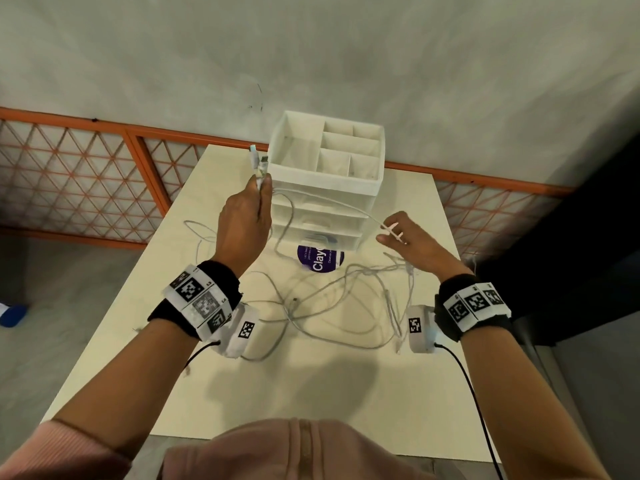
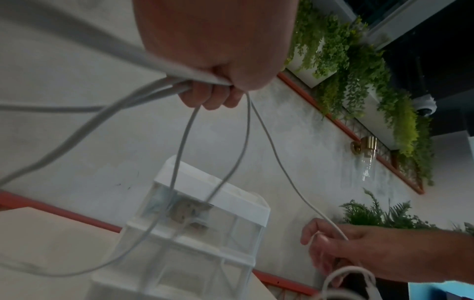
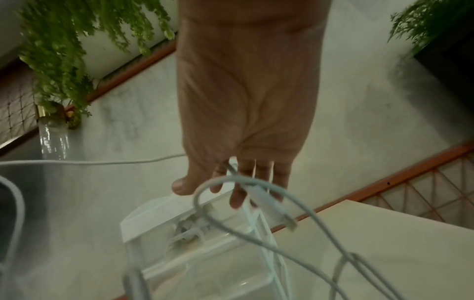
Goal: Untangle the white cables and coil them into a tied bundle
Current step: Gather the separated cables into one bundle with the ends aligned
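Several white cables lie tangled on the cream table. My left hand is raised beside the organizer and grips a bunch of cable ends, with two connectors sticking up above the fist. In the left wrist view its curled fingers hold several strands that hang in loops. One strand runs across to my right hand. That strand passes between the nearly straight fingers, which pinch it. A connector end dangles below the right hand.
A white drawer organizer with open top compartments stands at the table's far edge, between and behind the hands. A round purple label lies in front of it under the cables. An orange lattice rail runs along the wall.
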{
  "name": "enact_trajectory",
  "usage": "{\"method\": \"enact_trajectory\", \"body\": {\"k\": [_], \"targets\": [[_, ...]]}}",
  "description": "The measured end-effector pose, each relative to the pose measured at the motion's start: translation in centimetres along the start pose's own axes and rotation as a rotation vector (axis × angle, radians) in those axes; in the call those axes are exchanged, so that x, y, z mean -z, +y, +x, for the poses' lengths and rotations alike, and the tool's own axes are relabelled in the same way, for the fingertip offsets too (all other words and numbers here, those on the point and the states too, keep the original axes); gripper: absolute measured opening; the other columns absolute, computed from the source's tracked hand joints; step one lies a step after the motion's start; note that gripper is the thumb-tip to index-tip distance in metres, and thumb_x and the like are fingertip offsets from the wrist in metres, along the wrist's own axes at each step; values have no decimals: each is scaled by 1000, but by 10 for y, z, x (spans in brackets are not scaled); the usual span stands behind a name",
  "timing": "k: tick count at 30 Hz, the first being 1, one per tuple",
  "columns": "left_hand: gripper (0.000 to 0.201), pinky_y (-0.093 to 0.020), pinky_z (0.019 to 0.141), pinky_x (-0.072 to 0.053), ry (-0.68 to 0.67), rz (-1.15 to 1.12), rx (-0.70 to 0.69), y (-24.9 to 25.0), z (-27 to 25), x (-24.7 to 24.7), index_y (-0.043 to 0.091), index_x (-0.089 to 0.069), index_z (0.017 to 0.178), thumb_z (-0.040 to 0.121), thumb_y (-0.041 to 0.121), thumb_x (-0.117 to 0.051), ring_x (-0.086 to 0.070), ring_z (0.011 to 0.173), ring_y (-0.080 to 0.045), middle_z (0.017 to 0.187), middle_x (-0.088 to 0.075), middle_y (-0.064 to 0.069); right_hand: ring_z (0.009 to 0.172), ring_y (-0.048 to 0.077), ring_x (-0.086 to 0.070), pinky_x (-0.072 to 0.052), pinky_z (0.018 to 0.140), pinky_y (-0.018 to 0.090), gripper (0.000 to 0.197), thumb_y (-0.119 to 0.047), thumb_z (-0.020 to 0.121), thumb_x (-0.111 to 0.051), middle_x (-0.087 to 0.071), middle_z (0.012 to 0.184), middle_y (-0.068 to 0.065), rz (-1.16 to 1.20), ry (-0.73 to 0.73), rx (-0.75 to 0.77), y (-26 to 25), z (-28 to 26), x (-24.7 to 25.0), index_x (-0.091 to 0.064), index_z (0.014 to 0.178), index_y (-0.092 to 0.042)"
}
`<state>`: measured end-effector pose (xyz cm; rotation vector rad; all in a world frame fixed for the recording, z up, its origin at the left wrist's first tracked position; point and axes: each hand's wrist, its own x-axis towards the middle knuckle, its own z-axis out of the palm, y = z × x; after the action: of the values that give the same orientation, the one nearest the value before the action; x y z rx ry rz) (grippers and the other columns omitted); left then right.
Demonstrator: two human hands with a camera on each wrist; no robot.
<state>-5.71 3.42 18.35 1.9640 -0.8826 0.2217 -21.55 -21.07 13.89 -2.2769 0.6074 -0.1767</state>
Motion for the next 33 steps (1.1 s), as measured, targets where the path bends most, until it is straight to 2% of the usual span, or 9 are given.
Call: {"method": "enact_trajectory", "body": {"k": [3,8,14,17,21,24,26,30,33], "targets": [[39,-39,52,-36,-41,12,-4,5,2,-2,-5,-52,93,103,25,-29,-41,45,-25,49,-44,-3,59,12,-50,-49,65,26,29,-35,90,-60,-56,68,11,24,84,4,0,-1,7,-56,80,-7],[38,-35,54,-32,-57,-2,-4,13,5,-4,-2,-51,92,103,26,-28,-37,44,-17,49,-37,3,42,5,-42,-39,53,17,33,-38,91,-56,-48,48,-5,53,161,66,-9,-3,8,-63,75,-10],[40,-36,53,-34,-42,19,-39,14,9,-1,-6,-52,97,103,26,-29,-38,47,-23,50,-37,6,61,19,-64,-47,68,32,55,-57,91,-42,-65,54,0,-172,115,-154,-6,0,13,-53,58,-15],[40,-33,54,-31,-51,46,-40,12,6,2,-4,-52,97,103,27,-28,-37,46,-19,51,-36,8,61,13,-61,-44,59,19,31,-32,89,-61,-65,66,0,-140,-65,-162,2,-4,12,-51,65,-15],[34,-34,54,-30,-51,68,-45,5,3,3,2,-49,88,103,25,-29,-36,44,-14,49,-35,6,65,17,-53,-43,56,24,10,-18,88,-62,-57,72,1,-58,-99,-228,18,-5,6,-60,80,-13],[28,-43,54,-38,-65,56,-81,3,1,9,11,-43,84,103,25,-29,-43,50,-29,52,-45,-7,76,23,-53,-41,58,28,19,-19,98,-37,-57,84,6,54,-6,-346,23,-4,1,-54,99,-12],[29,-47,59,-43,-105,42,-85,3,-2,13,11,-44,84,103,26,-29,-52,58,-36,61,-56,-21,86,28,-55,-45,69,35,20,-10,98,-34,-58,98,14,-67,101,-221,21,-3,1,-46,115,-8],[34,-35,55,-33,-226,-2,-104,8,-7,18,24,-33,69,103,25,-32,-41,49,-25,55,-47,-15,97,28,-58,-37,80,27,33,-10,90,-58,-61,105,12,-166,34,-129,-4,-6,2,-50,122,-11],[37,-35,53,-31,-286,-33,-132,14,-11,17,33,-26,68,103,24,-34,-38,47,-23,53,-43,-13,118,14,-47,-34,93,25,83,-19,71,-81,-51,123,0,-68,-249,-120,-36,-6,-9,-34,139,-23]]}}
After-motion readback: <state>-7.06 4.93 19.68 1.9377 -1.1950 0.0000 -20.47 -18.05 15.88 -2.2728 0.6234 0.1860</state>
